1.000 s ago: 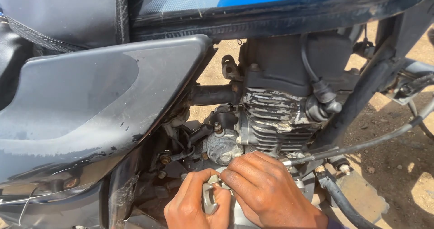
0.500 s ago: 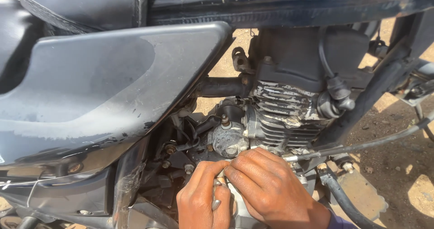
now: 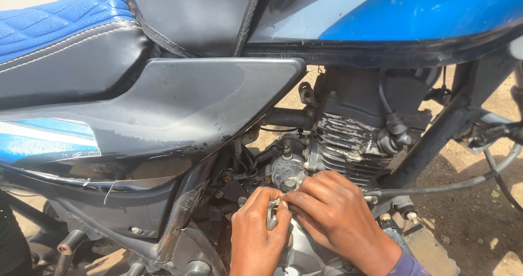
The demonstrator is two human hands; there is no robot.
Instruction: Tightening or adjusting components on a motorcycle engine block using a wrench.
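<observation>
Left hand and right hand pinch a small grey metal fitting between fingertips, just below the carburetor. Fitting is not visibly seated; engine cylinder lies beyond the grip.

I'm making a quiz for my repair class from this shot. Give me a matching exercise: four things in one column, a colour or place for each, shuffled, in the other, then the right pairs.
Things:
1. fuel tank
2. side panel
3. left hand
4. cable

Colour or place:
A. dark grey, under the seat
B. runs right from the engine's lower edge
C. blue, at the top right
D. bottom centre, fingertips on a small metal part below the carburettor

Pairs: 1-C, 2-A, 3-D, 4-B
</observation>
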